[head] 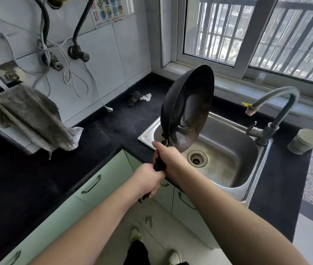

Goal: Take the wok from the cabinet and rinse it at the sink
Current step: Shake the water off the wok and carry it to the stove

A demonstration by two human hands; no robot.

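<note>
- Both hands, left hand and right hand, are clenched around the wok handle.
- Wok is out, tilted over the sink.
- Faucet looks dry; rinsing remains.

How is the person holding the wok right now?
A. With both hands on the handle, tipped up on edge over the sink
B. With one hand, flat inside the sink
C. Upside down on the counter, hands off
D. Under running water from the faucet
A: the left hand and right hand both grip the handle, and the wok stands tilted on edge above the sink; no water shows at the faucet.
</note>
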